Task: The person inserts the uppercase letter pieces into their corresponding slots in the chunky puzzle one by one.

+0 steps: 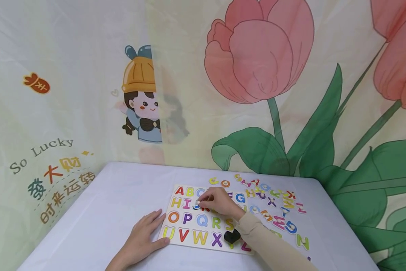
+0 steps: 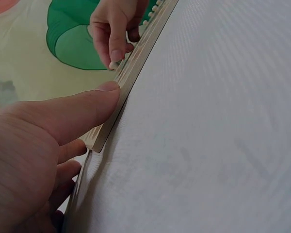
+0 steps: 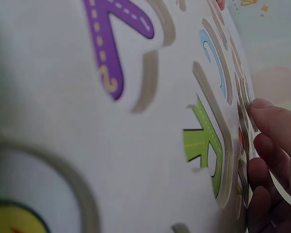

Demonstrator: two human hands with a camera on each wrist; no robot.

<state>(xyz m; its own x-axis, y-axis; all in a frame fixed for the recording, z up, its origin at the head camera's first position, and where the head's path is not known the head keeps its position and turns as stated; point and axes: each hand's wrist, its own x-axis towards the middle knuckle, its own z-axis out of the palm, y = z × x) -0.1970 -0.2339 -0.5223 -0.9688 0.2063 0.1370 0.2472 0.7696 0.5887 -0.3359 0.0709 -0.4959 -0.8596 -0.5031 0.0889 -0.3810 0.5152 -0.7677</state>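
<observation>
From the head view, we've got a pale flat board (image 1: pixel 194 218) on a table draped in white cloth (image 1: pixel 104 210), rows of rounded, bright letters running across it. The left hand (image 1: pixel 143 231) lies relaxed with fingers apart, thumb on the board's left edge near its near-left corner. The right hand (image 1: pixel 220 201) comes in from the table's right side, beige sleeve (image 1: pixel 257 229) over the board, fingers drawn into a narrow pinch above a blue shape in the second row. Thin loose letters (image 1: pixel 278 223) crowd the board's right edge and spill past its far edge; we see wide white cloth between the board's left edge and the table's left edge, so there's more room on that side.

Over to the left wrist: the cloth shows a fine ribbed weave, and the board's side looks wood-toned, straight and squared. That left thumb presses the edge, while ahead the right hand pinches a small, rounded pale knob (image 2: pixel 114 64).

Now the right wrist, and we're skimming the smooth face: letter-shaped hollows with shaded walls, a purple letter (image 3: pixel 106 58) and a green letter (image 3: pixel 196 145) inside them, dashes along their strokes. The right fingers bunch at the far side; what they grip is hidden here.
</observation>
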